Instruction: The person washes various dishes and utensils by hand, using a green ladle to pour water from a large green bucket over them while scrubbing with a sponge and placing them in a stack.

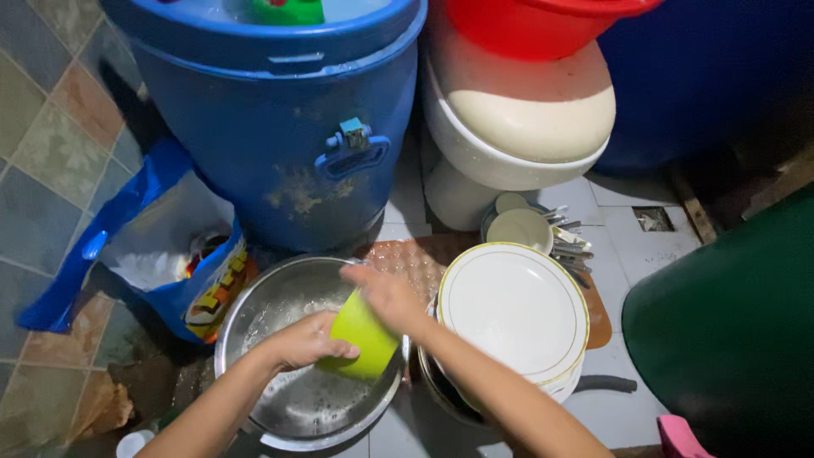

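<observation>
From the head camera, looking down at a tiled floor (619, 407): both hands work over a round steel basin (280, 407) holding soapy water. The left hand (307, 341) has its grip clenched around the lower side of a lime-green plastic cup (360, 335), which is tilted on its side just above the basin's water. The right hand (386, 293) is pressed against the cup's mouth, fingers curled at its rim; whether it grasps the cup or a cloth there cannot be told.

Just right of the basin, touching its edge, sits a stack of white plates (513, 309) with gold-lined rims. Behind the plates lie small saucers (521, 227) and a bundle of metal cutlery (570, 246). A large blue plastic drum (280, 119) stands behind the basin, with a white toilet bowl (517, 127) beside it carrying a red basin (534, 25) on top. A blue bag (161, 254) lies open to the left of the basin, and a dark green container (729, 331) fills the right edge.
</observation>
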